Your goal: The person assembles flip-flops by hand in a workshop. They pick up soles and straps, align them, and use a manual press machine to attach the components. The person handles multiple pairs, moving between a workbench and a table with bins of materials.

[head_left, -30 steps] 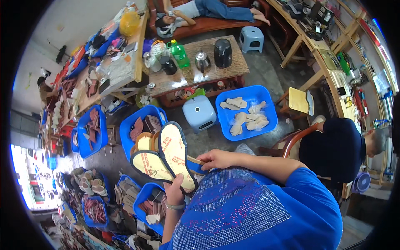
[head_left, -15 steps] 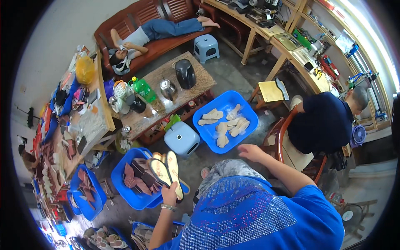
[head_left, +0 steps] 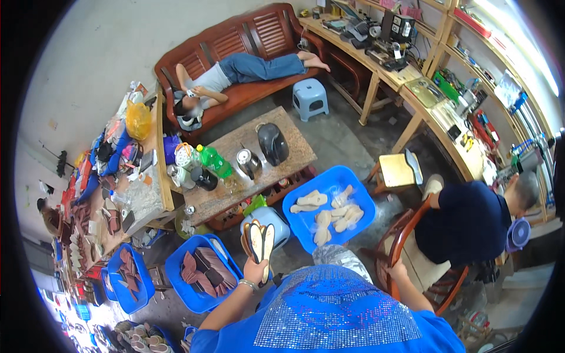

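My left hand (head_left: 254, 271) is closed around several shoe insoles (head_left: 268, 240), pale-faced with dark and tan edges, held upright and fanned out in front of my body. My right hand (head_left: 398, 271) is at the curved back of a reddish-brown wooden chair (head_left: 398, 235), its fingers bent against the wood and partly hidden. Ahead of me a blue basin (head_left: 290, 226) holds several beige sole-shaped pieces (head_left: 322, 219), some in clear plastic. To my left, another blue basin (head_left: 192, 305) contains pinkish-brown striped pieces (head_left: 215, 266).
A person in dark clothes (head_left: 459, 223) sits at my right. Another person (head_left: 253, 69) lies on a wooden bench (head_left: 176, 56). A stone-topped table (head_left: 297, 144) carries a kettle and bottles. Blue stools (head_left: 310, 97), a small wooden stool (head_left: 400, 170) and cluttered workbenches stand around.
My right hand has moved from open air near the basin back to the chair. The insoles in my left hand have turned more upright. My view has shifted, and my body is nearer the chair.
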`<state>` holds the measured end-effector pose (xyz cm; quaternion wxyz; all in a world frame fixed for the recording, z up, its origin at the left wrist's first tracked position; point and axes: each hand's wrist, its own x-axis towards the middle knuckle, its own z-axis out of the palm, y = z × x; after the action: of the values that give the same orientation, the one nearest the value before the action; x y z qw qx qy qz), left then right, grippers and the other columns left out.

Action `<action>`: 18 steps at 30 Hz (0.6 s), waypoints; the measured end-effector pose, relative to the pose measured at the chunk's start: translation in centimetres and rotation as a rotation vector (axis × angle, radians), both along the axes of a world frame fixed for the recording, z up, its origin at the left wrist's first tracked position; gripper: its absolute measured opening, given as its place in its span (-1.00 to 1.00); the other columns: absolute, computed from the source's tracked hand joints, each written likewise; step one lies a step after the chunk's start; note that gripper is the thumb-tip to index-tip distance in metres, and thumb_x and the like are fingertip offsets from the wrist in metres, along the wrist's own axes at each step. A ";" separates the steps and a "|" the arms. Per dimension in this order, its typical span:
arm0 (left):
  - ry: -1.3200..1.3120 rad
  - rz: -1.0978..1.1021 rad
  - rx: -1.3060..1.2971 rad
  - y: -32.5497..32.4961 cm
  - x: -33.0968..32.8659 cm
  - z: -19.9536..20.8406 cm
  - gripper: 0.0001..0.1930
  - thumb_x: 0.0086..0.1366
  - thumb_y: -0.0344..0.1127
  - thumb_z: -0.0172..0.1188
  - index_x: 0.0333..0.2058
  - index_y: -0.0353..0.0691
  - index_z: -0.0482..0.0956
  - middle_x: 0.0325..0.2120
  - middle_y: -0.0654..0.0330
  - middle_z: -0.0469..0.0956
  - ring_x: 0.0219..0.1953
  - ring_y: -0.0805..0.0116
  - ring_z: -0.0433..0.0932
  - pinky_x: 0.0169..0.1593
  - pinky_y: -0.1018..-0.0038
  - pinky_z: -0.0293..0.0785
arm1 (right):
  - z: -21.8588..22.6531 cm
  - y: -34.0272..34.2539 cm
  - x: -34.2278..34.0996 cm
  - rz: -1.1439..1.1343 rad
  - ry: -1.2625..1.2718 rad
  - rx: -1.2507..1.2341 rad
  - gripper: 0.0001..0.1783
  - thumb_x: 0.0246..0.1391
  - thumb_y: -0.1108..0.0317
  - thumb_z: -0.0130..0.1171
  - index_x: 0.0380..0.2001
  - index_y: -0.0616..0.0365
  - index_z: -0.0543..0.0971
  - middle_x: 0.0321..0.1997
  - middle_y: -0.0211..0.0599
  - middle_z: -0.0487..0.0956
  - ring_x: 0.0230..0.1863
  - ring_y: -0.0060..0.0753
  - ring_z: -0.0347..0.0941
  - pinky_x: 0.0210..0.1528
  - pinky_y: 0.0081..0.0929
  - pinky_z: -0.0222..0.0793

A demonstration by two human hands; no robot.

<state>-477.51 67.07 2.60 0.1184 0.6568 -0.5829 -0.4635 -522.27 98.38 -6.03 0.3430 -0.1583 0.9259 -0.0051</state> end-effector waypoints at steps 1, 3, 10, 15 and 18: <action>0.010 -0.027 -0.085 -0.9 -1.8 0.4 -0.60 -0.01 -0.22 0.25 -0.19 -0.33 0.56 -0.33 0.02 0.63 -0.28 0.17 0.61 -0.14 0.37 0.47 | 0.6 -0.3 -0.9 0.018 -0.085 -0.007 -0.16 -0.17 0.08 0.34 0.11 0.27 0.23 -0.12 0.13 0.54 -0.05 0.07 0.50 0.02 -0.14 0.40; -0.007 -0.117 -0.155 -3.5 -6.4 1.4 -0.60 -0.03 -0.20 0.25 -0.21 -0.32 0.57 -0.35 0.02 0.63 -0.29 0.18 0.61 -0.14 0.37 0.46 | -2.7 1.8 -3.0 0.023 -0.227 -0.130 -0.17 -0.28 0.15 0.43 0.05 0.26 0.30 -0.17 0.07 0.57 -0.08 0.01 0.52 -0.02 -0.16 0.42; -0.050 -0.265 -0.167 -8.5 -17.0 2.1 -0.61 0.00 -0.19 0.20 -0.16 -0.21 0.57 -0.33 -0.01 0.60 -0.29 0.08 0.58 -0.16 0.29 0.46 | -3.2 0.8 -3.8 0.033 -0.074 -0.294 -0.46 -0.29 0.13 0.43 -0.22 0.18 0.52 -0.26 -0.08 0.62 -0.26 -0.07 0.58 -0.18 -0.17 0.48; -0.148 -0.358 -0.162 -7.5 -19.3 3.9 -0.57 0.03 -0.11 0.15 -0.10 -0.12 0.55 -0.17 -0.06 0.50 -0.15 -0.04 0.51 -0.05 0.21 0.42 | -2.6 -2.1 -5.2 0.075 -0.103 -0.254 -0.49 -0.28 0.13 0.41 -0.24 0.17 0.54 -0.28 -0.09 0.62 -0.28 -0.08 0.58 -0.20 -0.18 0.49; -0.239 -0.363 -0.140 -5.8 -16.6 3.4 -0.57 0.05 -0.06 0.11 -0.14 -0.13 0.56 -0.14 0.01 0.48 -0.09 0.00 0.49 0.00 0.21 0.41 | -2.8 -3.8 -6.0 0.157 -0.112 -0.217 -0.51 -0.27 0.12 0.41 -0.26 0.16 0.54 -0.29 -0.09 0.62 -0.30 -0.09 0.58 -0.21 -0.18 0.49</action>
<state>-494.14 61.25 6.00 0.0084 0.5814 -0.7322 -0.3546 -528.24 94.57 -8.84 0.3741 -0.2657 0.8842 -0.0873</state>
